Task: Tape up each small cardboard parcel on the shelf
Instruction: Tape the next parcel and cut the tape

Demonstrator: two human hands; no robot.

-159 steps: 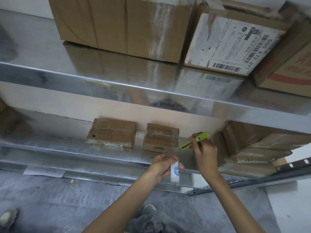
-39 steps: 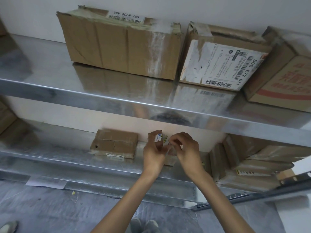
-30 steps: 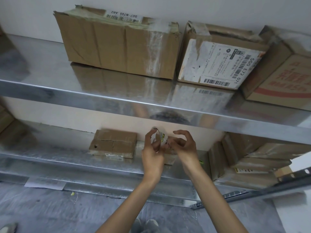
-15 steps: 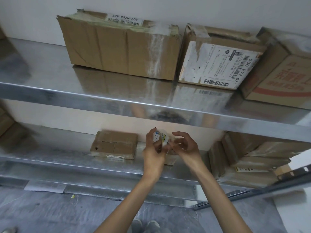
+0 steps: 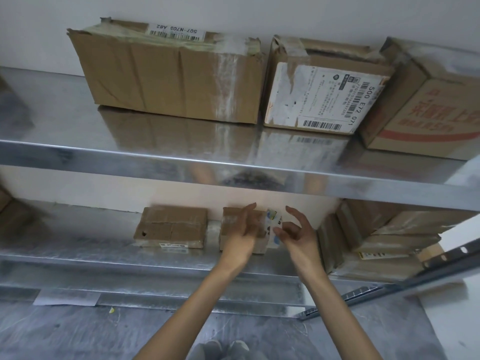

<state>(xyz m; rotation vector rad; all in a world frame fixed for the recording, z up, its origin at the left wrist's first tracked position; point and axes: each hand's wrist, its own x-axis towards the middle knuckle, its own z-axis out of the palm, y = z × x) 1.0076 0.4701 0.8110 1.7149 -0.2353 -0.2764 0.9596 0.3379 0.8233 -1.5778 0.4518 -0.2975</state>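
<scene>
Two small cardboard parcels lie on the lower metal shelf [image 5: 78, 255]. The left parcel [image 5: 171, 227] lies free, with a hole in its front corner and a label on its near side. My left hand [image 5: 244, 229] covers much of the right parcel [image 5: 230, 219]. That hand holds a white tape roll [image 5: 272, 227] with blue and yellow print, upright just right of the parcel. My right hand [image 5: 298, 232] is beside the roll, fingers curled and spread, thumb close to the roll. Motion blur hides the tape end.
The upper shelf edge [image 5: 233, 170] juts out above my hands. It carries a large brown box [image 5: 168, 76], a labelled box [image 5: 319, 94] and a red-printed box [image 5: 426, 105]. Stacked cardboard parcels [image 5: 376, 235] fill the lower shelf's right side. A paper slip [image 5: 67, 298] lies below.
The green cutter my right hand held several seconds ago is out of sight. My hands rose to the right parcel with the roll. Both hands have now spread their fingers wider.
</scene>
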